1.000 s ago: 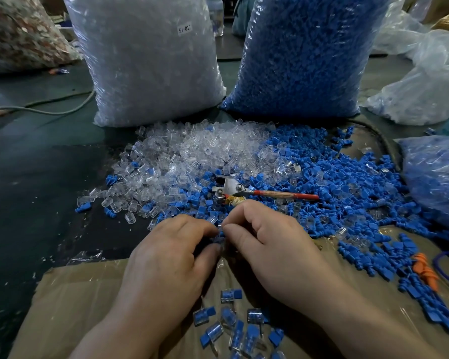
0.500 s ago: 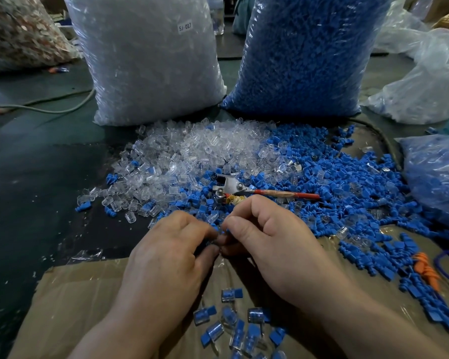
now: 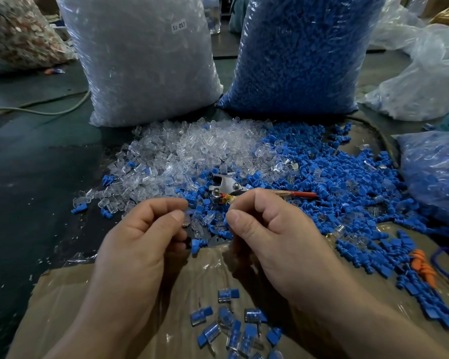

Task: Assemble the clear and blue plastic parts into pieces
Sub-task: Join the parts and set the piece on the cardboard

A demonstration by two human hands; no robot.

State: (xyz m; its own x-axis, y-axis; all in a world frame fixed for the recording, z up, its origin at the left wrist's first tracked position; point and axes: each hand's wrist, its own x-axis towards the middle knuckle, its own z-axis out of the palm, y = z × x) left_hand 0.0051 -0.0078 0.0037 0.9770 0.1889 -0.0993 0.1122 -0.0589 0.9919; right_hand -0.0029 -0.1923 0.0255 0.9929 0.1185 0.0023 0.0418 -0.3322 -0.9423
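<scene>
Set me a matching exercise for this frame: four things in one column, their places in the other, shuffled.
1. labelled bag of clear parts
2. bag of blue parts
3. assembled pieces
4. orange part

A. far side, right of centre
B. right edge, among loose blue parts
C. far side, left of centre
D. on the cardboard, nearest the camera

Pairs: 1-C, 2-A, 3-D, 4-B
</scene>
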